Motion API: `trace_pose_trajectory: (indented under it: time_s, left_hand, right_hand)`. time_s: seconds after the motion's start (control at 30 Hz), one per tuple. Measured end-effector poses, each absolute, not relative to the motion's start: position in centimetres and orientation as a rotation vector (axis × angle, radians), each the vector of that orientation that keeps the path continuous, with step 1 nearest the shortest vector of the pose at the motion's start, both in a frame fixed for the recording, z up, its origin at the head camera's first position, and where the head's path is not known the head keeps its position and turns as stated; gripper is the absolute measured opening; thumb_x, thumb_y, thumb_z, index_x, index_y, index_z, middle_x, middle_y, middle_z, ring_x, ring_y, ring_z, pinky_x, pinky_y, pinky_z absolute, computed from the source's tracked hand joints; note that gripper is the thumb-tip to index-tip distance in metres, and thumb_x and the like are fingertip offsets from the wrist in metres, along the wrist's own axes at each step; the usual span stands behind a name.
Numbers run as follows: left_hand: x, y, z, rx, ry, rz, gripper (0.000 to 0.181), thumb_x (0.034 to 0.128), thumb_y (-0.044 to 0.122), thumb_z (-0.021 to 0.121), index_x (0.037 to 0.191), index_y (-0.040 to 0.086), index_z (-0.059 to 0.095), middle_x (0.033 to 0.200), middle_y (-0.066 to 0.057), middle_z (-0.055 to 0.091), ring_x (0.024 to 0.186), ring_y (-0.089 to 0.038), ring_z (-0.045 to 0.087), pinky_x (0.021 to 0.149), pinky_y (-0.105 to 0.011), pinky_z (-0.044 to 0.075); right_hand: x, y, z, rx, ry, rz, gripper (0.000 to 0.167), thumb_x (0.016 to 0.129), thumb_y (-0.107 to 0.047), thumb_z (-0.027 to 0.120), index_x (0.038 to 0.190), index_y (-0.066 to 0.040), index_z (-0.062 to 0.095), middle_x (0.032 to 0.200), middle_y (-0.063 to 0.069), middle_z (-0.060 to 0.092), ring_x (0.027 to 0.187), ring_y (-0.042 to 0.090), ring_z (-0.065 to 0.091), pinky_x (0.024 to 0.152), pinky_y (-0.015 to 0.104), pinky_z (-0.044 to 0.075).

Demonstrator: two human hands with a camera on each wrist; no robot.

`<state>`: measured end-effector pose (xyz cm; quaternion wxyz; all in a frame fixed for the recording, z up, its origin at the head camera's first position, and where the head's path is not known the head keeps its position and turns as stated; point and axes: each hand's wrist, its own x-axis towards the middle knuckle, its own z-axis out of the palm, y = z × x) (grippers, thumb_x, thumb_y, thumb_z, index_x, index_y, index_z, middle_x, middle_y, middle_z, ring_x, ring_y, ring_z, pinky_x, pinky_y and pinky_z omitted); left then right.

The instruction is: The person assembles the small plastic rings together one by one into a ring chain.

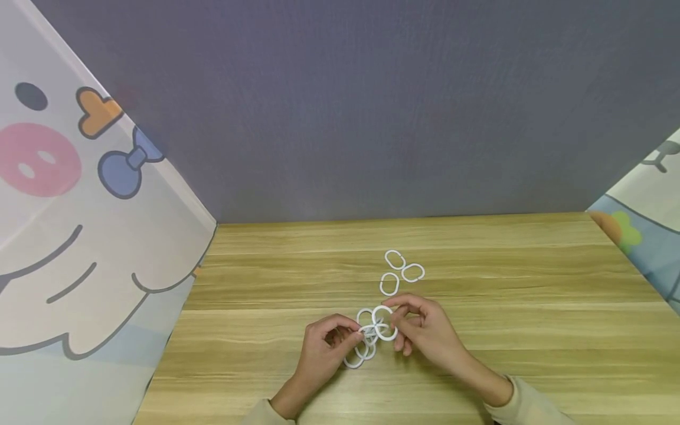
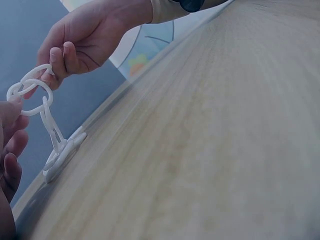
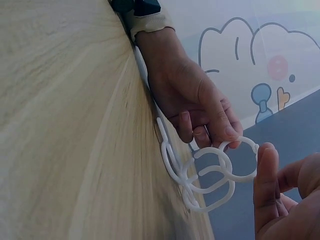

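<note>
A chain of white rings (image 1: 370, 334) is running down from my fingertips to the table (image 1: 531, 307), its upper rings sitting right at my grip and its lower rings lying on the wood just beneath it. My left hand (image 1: 327, 348) is pinching a ring near the top of the chain between thumb and forefinger, the grip narrow, with the lower rings lying beside and below those fingertips. My right hand (image 1: 427, 333) is holding another white ring (image 1: 385, 339) by the side nearest to it, thumb and fingers closing narrowly, so the ring is reaching out toward my left fingertips and overlapping the chain; I am not able to tell whether it is hooked in. Beyond my hands, three loose white rings (image 1: 404, 267) are lying flat, the nearest one resting apart from the other two. Pale sleeves (image 1: 531, 407) are covering my forearms. A grey panel (image 1: 382, 118) is rising at the table's far edge, a cartoon panel (image 1: 175, 236) is standing on my left, and another printed panel (image 1: 648, 236) is showing on my right
</note>
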<state>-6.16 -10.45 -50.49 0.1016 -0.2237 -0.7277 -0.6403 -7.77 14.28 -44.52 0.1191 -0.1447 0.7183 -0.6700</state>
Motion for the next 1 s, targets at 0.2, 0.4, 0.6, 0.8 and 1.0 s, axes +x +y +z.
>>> trace_pose_trajectory:
  time_s: [0.2,0.4,0.6,0.8,1.0]
  left_hand:
    - [-6.24,-10.35,-50.6,-0.671,-2.119,-1.892,0.012,0.0934,-0.005,0.084,0.099,0.005,0.079,0.083,-0.01,0.075,0.069,0.001,0.054,0.051,-0.018,0.044]
    - [-6.25,-10.32,-50.58,-0.68,-2.111,-1.894,0.01,0.0949,-0.001,0.085,0.1,0.006,0.079,0.084,-0.01,0.075,0.069,0.001,0.055,0.052,-0.018,0.045]
    - [-6.2,-10.29,-50.53,-0.67,-2.11,-1.898,0.011,0.0943,-0.003,0.084,0.1,0.005,0.079,0.083,-0.01,0.075,0.069,0.002,0.054,0.051,-0.019,0.044]
    - [-6.11,-10.21,-50.36,-0.649,-2.097,-1.905,0.011,0.0949,-0.004,0.083,0.101,0.004,0.078,0.081,-0.011,0.074,0.069,0.001,0.056,0.051,-0.019,0.044]
    - [-5.99,-10.13,-50.29,-0.604,-2.096,-1.924,0.012,0.0962,-0.006,0.08,0.101,0.005,0.079,0.082,-0.012,0.074,0.071,0.0,0.059,0.052,-0.019,0.044]
  right_hand:
    - [-7.74,14.47,-44.5,-0.441,2.071,-1.959,0.028,0.104,0.006,0.066,0.13,0.012,0.067,0.092,0.029,0.066,0.06,0.012,0.07,0.052,0.035,0.063]
    - [-7.67,14.42,-44.51,-0.443,2.077,-1.958,0.027,0.104,0.006,0.067,0.13,0.012,0.067,0.091,0.031,0.066,0.06,0.012,0.069,0.053,0.036,0.063]
    - [-7.56,14.34,-44.5,-0.439,2.12,-1.951,0.026,0.104,0.008,0.068,0.129,0.012,0.068,0.09,0.032,0.066,0.058,0.012,0.069,0.052,0.037,0.063]
    - [-7.45,14.59,-44.49,-0.459,2.154,-1.995,0.036,0.105,0.009,0.064,0.14,0.016,0.061,0.09,0.023,0.065,0.059,0.011,0.068,0.05,0.035,0.061]
    - [-7.57,14.96,-44.69,-0.443,2.185,-2.021,0.033,0.102,0.011,0.064,0.135,0.016,0.064,0.089,0.026,0.07,0.061,0.012,0.07,0.049,0.035,0.061]
